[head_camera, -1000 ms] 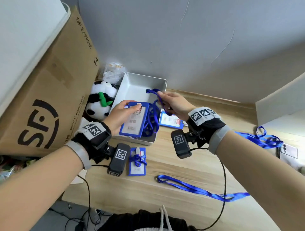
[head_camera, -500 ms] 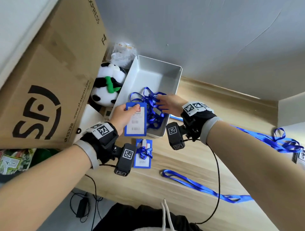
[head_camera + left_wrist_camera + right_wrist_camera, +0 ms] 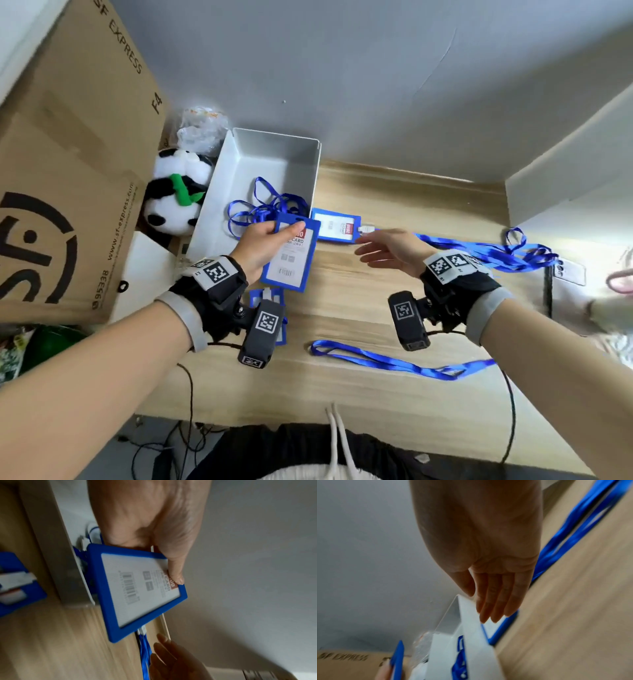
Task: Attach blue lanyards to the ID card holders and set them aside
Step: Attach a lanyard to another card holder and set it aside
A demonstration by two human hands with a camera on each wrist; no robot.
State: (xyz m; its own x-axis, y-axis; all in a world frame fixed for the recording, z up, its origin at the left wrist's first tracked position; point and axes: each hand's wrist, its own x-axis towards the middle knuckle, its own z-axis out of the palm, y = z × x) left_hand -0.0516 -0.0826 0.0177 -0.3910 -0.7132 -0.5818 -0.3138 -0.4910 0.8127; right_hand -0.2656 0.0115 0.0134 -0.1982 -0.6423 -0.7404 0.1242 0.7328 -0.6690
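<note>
My left hand (image 3: pixel 270 236) pinches the top of a blue ID card holder (image 3: pixel 291 255), thumb on its face, at the front edge of the white bin (image 3: pixel 274 150). A blue lanyard (image 3: pixel 263 209) lies coiled in the bin just behind the holder; my hand hides where they join. In the left wrist view the thumb (image 3: pixel 175 568) presses the holder (image 3: pixel 137 592). My right hand (image 3: pixel 380 246) hovers open and holds nothing, right of a second holder (image 3: pixel 337 226) lying flat, whose clip joins a lanyard (image 3: pixel 479 246) trailing right. The right wrist view shows straight fingers (image 3: pixel 496 601).
A third holder (image 3: pixel 270 298) lies partly under my left wrist camera. A loose lanyard (image 3: pixel 394 359) stretches across the near table. A large cardboard box (image 3: pixel 68 171) and a panda toy (image 3: pixel 174 202) stand left of the bin. A phone (image 3: pixel 568 270) lies far right.
My right hand let go of the lanyard in the bin and moved right, now open over the table. My left hand still grips the holder at the bin's front.
</note>
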